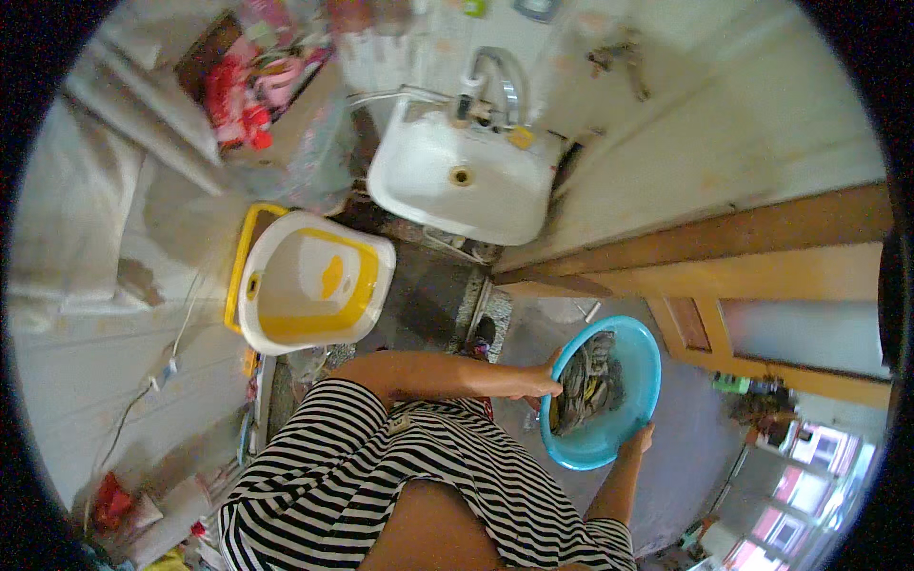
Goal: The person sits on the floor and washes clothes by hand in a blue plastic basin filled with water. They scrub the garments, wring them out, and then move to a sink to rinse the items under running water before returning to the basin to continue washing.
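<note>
A light-blue plastic basin (640, 389) is held off the floor at my right side, tilted so that its inside faces me. Bunched dark grey cloth (589, 389) with a bit of yellow in it lies against the basin's left side. My left hand (544, 382) grips the left rim, its arm stretched across the front of my body. On the lower right rim is my right hand (638, 440), its fingers partly hidden by the basin wall.
Ahead is a white washbasin (428, 160) with a tap (485, 107). A white and yellow tub (382, 268) stands at left. A raised threshold (480, 303) crosses the floor by my foot. On the right is a wooden door (685, 285) with a glass panel.
</note>
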Demonstrator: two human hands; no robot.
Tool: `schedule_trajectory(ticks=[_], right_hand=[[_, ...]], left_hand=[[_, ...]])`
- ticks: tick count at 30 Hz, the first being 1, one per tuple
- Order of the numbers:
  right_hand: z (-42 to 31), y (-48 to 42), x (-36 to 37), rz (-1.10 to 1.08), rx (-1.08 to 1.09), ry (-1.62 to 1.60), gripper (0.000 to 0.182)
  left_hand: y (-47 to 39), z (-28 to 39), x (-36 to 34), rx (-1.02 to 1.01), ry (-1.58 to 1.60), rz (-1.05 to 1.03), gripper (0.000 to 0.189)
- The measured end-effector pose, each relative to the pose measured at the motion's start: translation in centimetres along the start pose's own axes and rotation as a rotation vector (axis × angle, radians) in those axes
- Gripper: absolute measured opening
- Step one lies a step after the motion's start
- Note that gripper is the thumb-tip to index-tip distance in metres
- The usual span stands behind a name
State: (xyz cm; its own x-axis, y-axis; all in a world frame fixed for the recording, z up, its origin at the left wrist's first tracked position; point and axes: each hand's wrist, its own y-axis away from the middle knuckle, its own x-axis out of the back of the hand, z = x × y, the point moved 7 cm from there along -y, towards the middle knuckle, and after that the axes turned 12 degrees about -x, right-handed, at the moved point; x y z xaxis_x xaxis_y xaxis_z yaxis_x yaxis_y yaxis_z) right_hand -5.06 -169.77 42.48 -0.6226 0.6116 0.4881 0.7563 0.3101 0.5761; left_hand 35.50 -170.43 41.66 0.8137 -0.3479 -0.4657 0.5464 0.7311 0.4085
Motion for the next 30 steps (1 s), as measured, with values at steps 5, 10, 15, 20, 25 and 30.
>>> schedule_trajectory(ticks=[5, 10, 15, 20, 25, 30], right_hand=[[-0.6, 1.5, 0.7, 0.038, 0.217, 0.107, 0.053], [-1.2, 10.1, -10.5, -0.149, 0.203, 0.105, 0.041], [-4.1, 19.1, -19.8, -0.219, 0.327, 0.312, 0.048], [-6.8, 28.5, -31.6, -0.569, 0.404, 0.273, 0.05], [-6.1, 40.5, -41.5, -0.429, 1.201, 1.035, 0.045], [-2.9, 49.5, -47.5, -1.053, 1.273, 0.856, 0.043]], left_hand=[[4.8, 1.6, 2.6, -0.07, 0.006, -0.068, 0.101], [11.5, 2.0, 10.6, -0.216, 0.054, 0.064, 0.097], [20.2, 3.4, 16.3, -0.299, 0.077, 0.284, 0.093], [28.2, 4.8, 20.8, -0.557, 0.119, 0.511, 0.098], [34.2, 0.7, 23.1, -0.665, 0.083, 0.866, 0.098], [41.9, -0.7, 18.9, -0.68, 0.395, 1.065, 0.093]])
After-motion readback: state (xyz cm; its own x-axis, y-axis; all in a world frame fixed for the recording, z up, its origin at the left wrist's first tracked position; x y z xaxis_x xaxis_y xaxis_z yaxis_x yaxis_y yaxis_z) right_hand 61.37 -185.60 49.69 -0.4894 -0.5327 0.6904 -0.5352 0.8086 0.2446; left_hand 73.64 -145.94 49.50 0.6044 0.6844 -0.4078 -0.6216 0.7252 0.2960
